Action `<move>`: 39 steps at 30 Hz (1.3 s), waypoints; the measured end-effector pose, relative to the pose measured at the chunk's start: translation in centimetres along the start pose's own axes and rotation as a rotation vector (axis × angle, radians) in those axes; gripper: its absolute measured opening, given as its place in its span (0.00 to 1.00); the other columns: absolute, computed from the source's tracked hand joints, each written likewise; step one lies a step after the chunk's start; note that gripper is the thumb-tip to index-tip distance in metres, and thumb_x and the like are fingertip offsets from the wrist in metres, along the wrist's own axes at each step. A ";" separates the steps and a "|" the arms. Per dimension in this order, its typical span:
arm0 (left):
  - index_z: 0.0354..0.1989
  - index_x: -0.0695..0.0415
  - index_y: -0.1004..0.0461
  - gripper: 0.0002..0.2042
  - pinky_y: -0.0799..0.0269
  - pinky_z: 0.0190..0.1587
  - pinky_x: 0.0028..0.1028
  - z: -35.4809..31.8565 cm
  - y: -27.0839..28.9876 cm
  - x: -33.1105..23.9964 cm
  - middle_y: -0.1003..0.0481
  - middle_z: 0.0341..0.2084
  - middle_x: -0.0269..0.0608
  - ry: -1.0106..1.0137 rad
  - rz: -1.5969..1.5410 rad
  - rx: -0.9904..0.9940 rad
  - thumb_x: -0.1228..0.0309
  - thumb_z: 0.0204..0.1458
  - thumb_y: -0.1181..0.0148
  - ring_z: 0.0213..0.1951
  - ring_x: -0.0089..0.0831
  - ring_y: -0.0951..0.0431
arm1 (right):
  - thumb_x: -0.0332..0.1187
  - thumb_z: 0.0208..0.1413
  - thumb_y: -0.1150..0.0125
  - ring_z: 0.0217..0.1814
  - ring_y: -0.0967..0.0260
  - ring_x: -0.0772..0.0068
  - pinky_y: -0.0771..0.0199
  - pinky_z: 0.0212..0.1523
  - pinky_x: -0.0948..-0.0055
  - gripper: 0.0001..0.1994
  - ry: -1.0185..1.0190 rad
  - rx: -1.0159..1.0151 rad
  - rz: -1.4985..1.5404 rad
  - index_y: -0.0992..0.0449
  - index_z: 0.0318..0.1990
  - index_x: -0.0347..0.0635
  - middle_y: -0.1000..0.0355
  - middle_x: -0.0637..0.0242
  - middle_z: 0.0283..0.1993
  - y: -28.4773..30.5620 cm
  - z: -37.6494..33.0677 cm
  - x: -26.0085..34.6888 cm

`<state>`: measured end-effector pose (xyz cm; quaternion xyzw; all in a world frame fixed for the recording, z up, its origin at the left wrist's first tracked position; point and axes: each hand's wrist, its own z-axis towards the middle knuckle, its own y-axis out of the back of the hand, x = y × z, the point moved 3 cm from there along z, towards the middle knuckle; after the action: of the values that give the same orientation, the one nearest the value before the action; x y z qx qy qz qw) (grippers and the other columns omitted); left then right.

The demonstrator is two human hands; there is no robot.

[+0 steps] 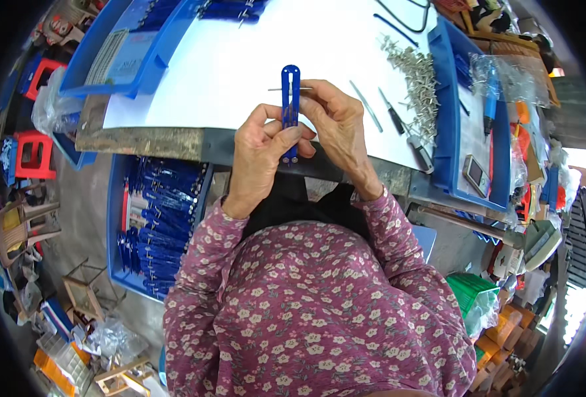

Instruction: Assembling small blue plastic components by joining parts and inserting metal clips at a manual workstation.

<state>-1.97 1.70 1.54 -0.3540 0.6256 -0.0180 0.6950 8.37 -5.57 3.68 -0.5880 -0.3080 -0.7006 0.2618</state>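
Upright in front of me, over the table's near edge, is a long narrow blue slotted piece (285,106) with a rounded top and small silver rivets. My left hand (254,155) is closed round its lower part, thumb across the front. A thin metal pin (274,89) lies crosswise at the slot near the top. The fingers of my right hand (340,126) pinch at the pin's right end, against the blue piece's side. Whether the pin passes through the slot or behind it, I cannot tell.
The white tabletop (240,73) carries a heap of small silver rivets (420,89), a rod-like tool (367,106) and a black-handled tool (392,112). Blue trays (445,126) stand right and left (118,90). A blue crate (116,225) of blue pieces sits below, left.
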 end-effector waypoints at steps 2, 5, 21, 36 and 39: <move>0.38 0.64 0.37 0.07 0.28 0.31 0.25 0.8 -0.8 0.3 0.25 0.28 0.48 -0.021 0.007 0.025 0.78 0.52 0.49 0.26 0.30 0.24 | 0.26 0.55 0.52 0.18 0.38 0.85 0.40 0.16 0.84 0.10 0.097 -0.062 0.039 0.29 0.42 0.32 0.32 0.68 0.22 0.6 0.2 0.2; 0.37 0.64 0.37 0.07 0.27 0.29 0.25 1.3 -1.3 0.8 0.25 0.25 0.47 -0.032 0.006 0.016 0.77 0.52 0.48 0.25 0.31 0.23 | 0.27 0.55 0.53 0.15 0.40 0.87 0.42 0.13 0.85 0.10 0.070 -0.056 0.056 0.29 0.42 0.32 0.32 0.69 0.21 1.2 0.4 0.5; 0.36 0.65 0.37 0.07 0.26 0.29 0.26 2.2 -1.0 2.0 0.25 0.27 0.50 -0.013 -0.033 0.010 0.77 0.51 0.47 0.25 0.30 0.23 | 0.30 0.52 0.47 0.31 0.33 0.81 0.33 0.37 0.80 0.13 -0.078 0.014 0.231 0.27 0.42 0.32 0.29 0.69 0.28 2.0 1.0 -1.1; 0.36 0.63 0.36 0.07 0.28 0.26 0.23 1.7 -1.3 2.8 0.25 0.24 0.47 0.047 -0.005 0.035 0.75 0.52 0.47 0.24 0.30 0.23 | 0.32 0.51 0.41 0.14 0.39 0.86 0.42 0.10 0.86 0.11 -0.069 -0.008 0.206 0.28 0.34 0.30 0.32 0.67 0.21 2.0 1.1 -2.4; 0.36 0.64 0.36 0.08 0.26 0.27 0.26 1.4 -1.5 2.5 0.25 0.24 0.48 0.049 -0.036 0.044 0.75 0.52 0.47 0.24 0.30 0.23 | 0.34 0.52 0.42 0.13 0.40 0.86 0.44 0.09 0.86 0.12 -0.061 -0.014 0.187 0.28 0.32 0.30 0.34 0.69 0.19 1.8 1.1 -2.4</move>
<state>0.41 0.07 0.13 -0.3491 0.6356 -0.0530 0.6865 10.80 -5.99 1.63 -0.6371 -0.2544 -0.6571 0.3125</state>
